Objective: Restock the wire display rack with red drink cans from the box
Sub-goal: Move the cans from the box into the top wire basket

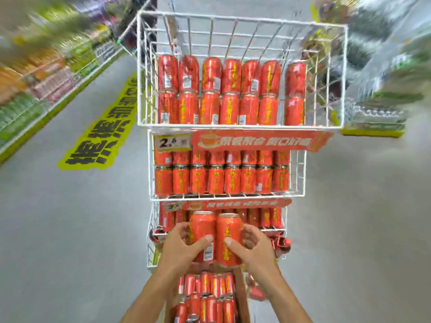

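Supermarket aisle, wire display rack (303, 173) upper tiers stocked; left hand (179, 245) and right hand (253, 248) each wrap a red can, left can (202, 229) beside right can (229, 238), box (241, 297) below looks far from emptied.

Side shelves (42, 66) smeared by blur; box (242, 297) cut off by bottom edge

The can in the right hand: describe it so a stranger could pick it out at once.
Start at the white wire display rack in the aisle and drop to its lowest basket. In front of it two hands hold two upright red cans side by side. Yours is the one in the right hand, the right-hand can: it shows large yellow characters, while the left-hand can shows a white barcode label.
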A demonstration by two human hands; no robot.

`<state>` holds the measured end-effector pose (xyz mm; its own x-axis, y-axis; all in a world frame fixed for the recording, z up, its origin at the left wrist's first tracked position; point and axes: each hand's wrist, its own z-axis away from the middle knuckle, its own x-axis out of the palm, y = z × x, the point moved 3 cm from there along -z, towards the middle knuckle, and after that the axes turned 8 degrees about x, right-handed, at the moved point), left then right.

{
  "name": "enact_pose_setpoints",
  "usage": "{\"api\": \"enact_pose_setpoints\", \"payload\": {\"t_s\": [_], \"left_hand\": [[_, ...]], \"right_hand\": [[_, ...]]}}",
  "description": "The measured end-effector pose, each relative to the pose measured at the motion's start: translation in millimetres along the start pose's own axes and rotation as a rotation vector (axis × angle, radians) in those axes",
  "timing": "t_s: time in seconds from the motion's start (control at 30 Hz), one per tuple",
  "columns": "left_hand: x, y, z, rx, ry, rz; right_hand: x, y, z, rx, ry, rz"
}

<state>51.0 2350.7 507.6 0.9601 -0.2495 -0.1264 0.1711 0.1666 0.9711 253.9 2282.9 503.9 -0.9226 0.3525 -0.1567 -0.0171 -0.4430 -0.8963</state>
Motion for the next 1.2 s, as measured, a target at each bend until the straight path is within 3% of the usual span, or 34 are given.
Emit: {"api": "enact_pose_setpoints", "payload": {"t_s": [0.47, 0.73, 0.97, 1.2], "left_hand": [[10.9, 208.1, -42.6, 0.318, 0.109, 0.011], [-13.2, 281.2, -89.5, 0.435, 0.246, -0.124], [-50.5, 308.6, -149.1, 0.395, 0.376, -0.239], [-59.3, 273.1, -212.3, 0.208, 0.493, -0.403]], "right_hand": [[-54.9, -203.1, -12.4, -0.313, -0.019, 0.010], [-40.8, -290.7, -50.1, -0.416, -0.043, 0.039], [15.8, -338.6, -106.3, -0.379, -0.040, 0.101], [54.2, -340.9, -156.9, -0.221, -0.115, 0.176]]}}
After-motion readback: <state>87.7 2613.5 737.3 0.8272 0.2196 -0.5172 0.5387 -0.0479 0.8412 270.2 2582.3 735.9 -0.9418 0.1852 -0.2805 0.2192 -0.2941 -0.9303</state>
